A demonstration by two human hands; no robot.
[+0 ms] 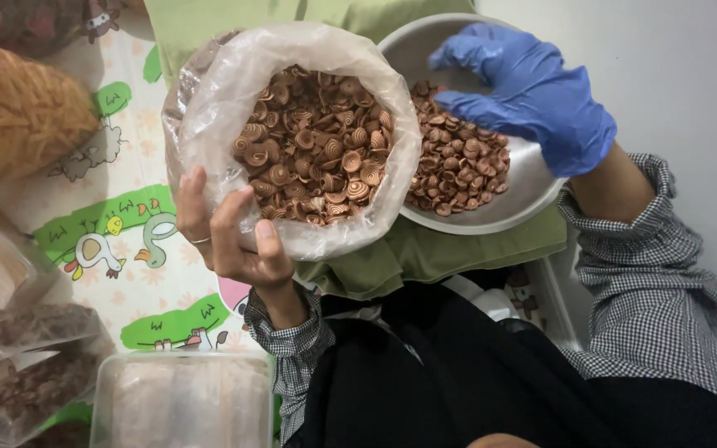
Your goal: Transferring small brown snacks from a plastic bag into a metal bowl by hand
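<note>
My bare left hand (230, 241) closed around the rim of a clear plastic bag (292, 137) of brown spiral snacks, my blue-gloved right hand (533, 95) loosely curled, holding nothing, fingers resting on snacks in the steel bowl (516, 203) just beneath it, green cloth (425, 253) under both

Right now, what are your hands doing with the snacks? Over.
Left hand grips open plastic bag of brown spiral snacks. Gloved right hand in metal bowl, over more snacks. Nothing blocking.

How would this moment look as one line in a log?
left hand: grips clear bag of spiral snacks | right hand: blue glove, in metal bowl over loose snacks
</note>
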